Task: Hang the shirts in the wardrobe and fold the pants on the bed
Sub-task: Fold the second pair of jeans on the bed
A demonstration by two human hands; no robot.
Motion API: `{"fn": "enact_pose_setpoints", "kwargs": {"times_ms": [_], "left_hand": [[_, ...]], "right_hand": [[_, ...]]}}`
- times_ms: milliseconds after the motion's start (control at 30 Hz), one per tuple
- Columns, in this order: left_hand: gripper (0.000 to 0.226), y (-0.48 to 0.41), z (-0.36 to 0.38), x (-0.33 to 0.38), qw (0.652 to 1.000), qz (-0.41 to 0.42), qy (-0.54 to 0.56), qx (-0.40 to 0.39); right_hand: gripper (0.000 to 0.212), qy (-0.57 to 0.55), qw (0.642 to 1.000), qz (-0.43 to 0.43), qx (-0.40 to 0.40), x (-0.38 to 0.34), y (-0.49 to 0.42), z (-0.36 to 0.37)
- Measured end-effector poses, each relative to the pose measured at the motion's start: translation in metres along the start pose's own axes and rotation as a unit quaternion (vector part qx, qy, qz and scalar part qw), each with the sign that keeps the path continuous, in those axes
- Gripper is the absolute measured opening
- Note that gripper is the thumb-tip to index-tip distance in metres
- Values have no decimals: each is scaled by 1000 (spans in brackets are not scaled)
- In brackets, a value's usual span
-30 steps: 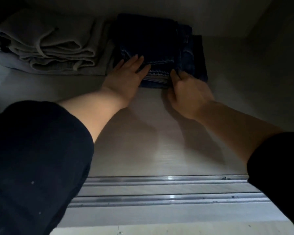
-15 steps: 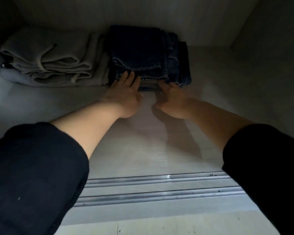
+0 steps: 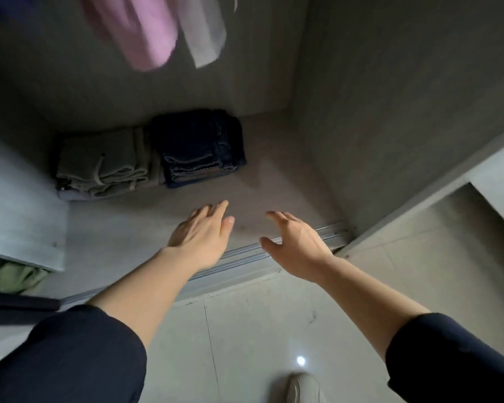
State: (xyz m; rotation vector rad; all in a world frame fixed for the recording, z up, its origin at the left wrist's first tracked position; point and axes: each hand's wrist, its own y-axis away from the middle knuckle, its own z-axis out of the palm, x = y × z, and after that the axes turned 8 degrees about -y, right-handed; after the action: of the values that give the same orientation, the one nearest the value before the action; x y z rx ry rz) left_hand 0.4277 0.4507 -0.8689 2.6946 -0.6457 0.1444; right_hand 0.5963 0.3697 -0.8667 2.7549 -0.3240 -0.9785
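Observation:
Folded dark blue jeans [image 3: 198,146] lie on the wardrobe floor [image 3: 274,181] against the back wall. A folded stack of pale grey-green pants [image 3: 105,164] sits right beside them on the left. My left hand [image 3: 201,237] and my right hand [image 3: 294,245] hover above the front of the wardrobe floor, fingers spread and relaxed, holding nothing, well short of the jeans. A pink shirt [image 3: 140,27] and a white shirt [image 3: 204,30] hang above at the top of the view.
A metal sliding-door track [image 3: 245,254] runs along the wardrobe's front edge. The wardrobe's right side wall [image 3: 405,112] stands close by. A white panel [image 3: 18,205] is at the left with green cloth [image 3: 12,277] below it. Tiled floor [image 3: 259,330] and my shoe [image 3: 300,388] are nearest.
Both hands have let go of the folded jeans and drawn back toward the wardrobe's front. The view has pulled back and up, so the hanging shirts now show.

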Motion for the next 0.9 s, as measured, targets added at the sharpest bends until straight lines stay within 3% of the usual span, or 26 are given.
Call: {"fn": "enact_pose_setpoints", "kwargs": {"times_ms": [333, 467, 633, 900], "left_hand": [[41, 173, -238, 164, 992, 123, 0, -22], [39, 225, -300, 231, 982, 183, -22, -31], [40, 275, -319, 345, 965, 250, -54, -51], [40, 347, -291, 576, 923, 366, -90, -80]], "right_hand": [[52, -11, 989, 139, 48, -114, 227, -234], [52, -5, 979, 192, 73, -133, 317, -307], [59, -40, 955, 262, 135, -108, 420, -373], [61, -72, 908, 360, 203, 13, 580, -466]]}}
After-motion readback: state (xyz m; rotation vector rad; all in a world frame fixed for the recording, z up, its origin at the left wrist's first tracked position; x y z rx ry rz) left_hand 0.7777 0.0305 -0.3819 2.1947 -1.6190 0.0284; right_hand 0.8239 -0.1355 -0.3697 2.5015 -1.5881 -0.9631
